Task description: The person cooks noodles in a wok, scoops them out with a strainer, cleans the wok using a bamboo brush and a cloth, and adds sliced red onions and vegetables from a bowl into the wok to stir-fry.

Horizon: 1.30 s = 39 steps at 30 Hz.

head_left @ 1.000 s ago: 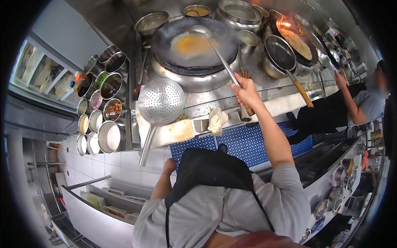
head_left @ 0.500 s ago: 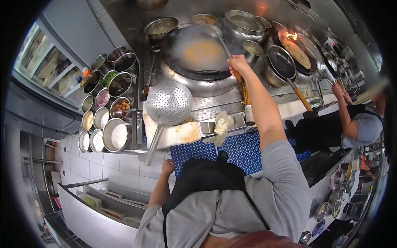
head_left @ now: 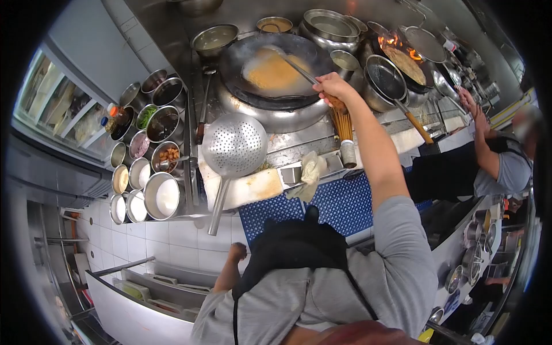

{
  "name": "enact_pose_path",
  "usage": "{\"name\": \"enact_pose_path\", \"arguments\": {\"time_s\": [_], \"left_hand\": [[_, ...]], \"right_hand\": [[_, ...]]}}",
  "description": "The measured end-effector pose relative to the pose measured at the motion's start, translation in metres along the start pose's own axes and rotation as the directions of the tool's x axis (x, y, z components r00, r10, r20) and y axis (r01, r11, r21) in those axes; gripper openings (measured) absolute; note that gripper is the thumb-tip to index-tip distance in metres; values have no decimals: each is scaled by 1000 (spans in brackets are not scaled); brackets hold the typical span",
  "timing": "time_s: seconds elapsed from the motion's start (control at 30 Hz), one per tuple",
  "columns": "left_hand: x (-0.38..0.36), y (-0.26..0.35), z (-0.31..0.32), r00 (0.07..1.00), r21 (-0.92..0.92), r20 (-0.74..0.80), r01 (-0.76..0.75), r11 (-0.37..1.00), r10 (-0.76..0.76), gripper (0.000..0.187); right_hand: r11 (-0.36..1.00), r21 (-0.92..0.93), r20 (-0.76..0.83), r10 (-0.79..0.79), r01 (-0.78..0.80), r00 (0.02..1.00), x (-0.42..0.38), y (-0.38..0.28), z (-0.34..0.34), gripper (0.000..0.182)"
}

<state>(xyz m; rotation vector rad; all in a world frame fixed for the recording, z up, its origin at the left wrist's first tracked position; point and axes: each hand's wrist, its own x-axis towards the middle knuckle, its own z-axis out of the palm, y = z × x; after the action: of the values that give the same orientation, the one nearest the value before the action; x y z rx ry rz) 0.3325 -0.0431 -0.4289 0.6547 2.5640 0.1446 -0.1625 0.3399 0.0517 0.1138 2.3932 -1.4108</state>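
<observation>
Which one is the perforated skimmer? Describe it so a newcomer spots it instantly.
Start at the big wok where the right hand holds the ladle. Just below its left rim lies the skimmer: a round steel disc full of holes, unlike the solid bowls beside it.

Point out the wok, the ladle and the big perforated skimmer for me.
wok (head_left: 241, 54): head view, on its bare dark inner wall.
ladle (head_left: 296, 67): head view, on its metal shaft.
skimmer (head_left: 234, 144): head view, on the middle of its perforated bowl.

Views: one, worn on the person's head.
Facing: forward and steeply down, over grey shoulders and black apron.
Lens: fisheye, dark corners.
Range: large dark round wok (head_left: 276, 69) at arm's reach; steel cooking surface (head_left: 299, 141) below.
</observation>
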Motion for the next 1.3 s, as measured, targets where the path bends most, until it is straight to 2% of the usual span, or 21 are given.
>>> {"name": "enact_pose_path", "arguments": {"time_s": [0.03,0.07,0.13,0.17,0.23,0.4,0.47,0.53,0.6,0.67,0.73,0.77,0.83,0.93,0.97,1.0,1.13,1.17,1.2,1.23,1.3], "left_hand": [[9,-7,3,974,-530,12,198,824,-226,4],[11,16,-52,750,-846,311,498,188,-584,10],[39,3,-31,778,-829,86,402,389,-622,16],[47,4,-48,743,-830,243,492,263,-623,17],[61,-7,-27,861,-803,-13,294,519,-508,24],[76,44,-175,891,-877,200,349,331,-408,38],[86,67,-206,954,-919,65,171,355,-292,39],[93,92,-269,991,-921,122,136,366,-61,33],[106,127,-324,998,-898,-38,-10,440,-56,26],[124,157,-376,893,-709,-424,-224,669,-151,23],[155,170,-404,630,-275,-775,-262,925,-51,33],[167,180,-417,649,-187,-759,-153,970,-44,39],[187,198,-437,684,10,-728,67,998,-39,52],[219,209,-442,902,-6,-397,184,983,-171,64],[231,209,-437,896,-22,-403,194,981,-186,63],[241,205,-428,891,-38,-406,203,978,-201,62],[225,205,-439,864,-326,-440,100,940,-244,61],[218,201,-438,926,-722,-281,-33,691,-250,58],[202,224,-449,970,-972,-130,-84,219,-204,55],[191,235,-449,997,-991,-68,-72,-111,-37,51],[195,240,-421,985,-955,11,61,-291,170,57]], "right_hand": [[1000,-11,43,-6,7,999,-11,-2,-2,50],[1000,-14,24,-23,23,999,-28,2,3,51],[991,-99,-81,-95,87,992,-52,22,10,56],[983,-145,-128,-132,113,983,-65,34,12,58],[979,-156,-242,-169,134,955,-94,59,19,59],[991,34,-473,-101,132,875,-146,132,21,59],[988,144,-490,18,60,872,-169,153,17,60],[992,123,-481,65,-6,874,-182,179,10,62],[998,18,-490,59,-58,870,-184,218,1,63],[983,-158,-517,2,-97,856,-172,272,-3,64],[931,-348,-561,-115,-107,819,-166,304,4,64],[891,-437,-573,-175,-119,800,-166,313,5,63],[954,-271,-505,-28,-128,863,-171,315,5,68],[992,-114,-364,7,-52,931,-197,321,2,71],[975,-189,-440,-189,116,878,-203,343,6,66],[968,-223,-514,-216,114,830,-213,355,8,62],[989,-102,-688,-146,104,711,-279,376,11,44],[991,-2,-669,-99,131,737,-290,385,14,41],[984,101,-656,-46,149,753,-302,394,21,38],[965,200,-656,6,167,755,-316,400,25,37],[964,166,-646,-54,209,762,-331,390,27,33]]}}
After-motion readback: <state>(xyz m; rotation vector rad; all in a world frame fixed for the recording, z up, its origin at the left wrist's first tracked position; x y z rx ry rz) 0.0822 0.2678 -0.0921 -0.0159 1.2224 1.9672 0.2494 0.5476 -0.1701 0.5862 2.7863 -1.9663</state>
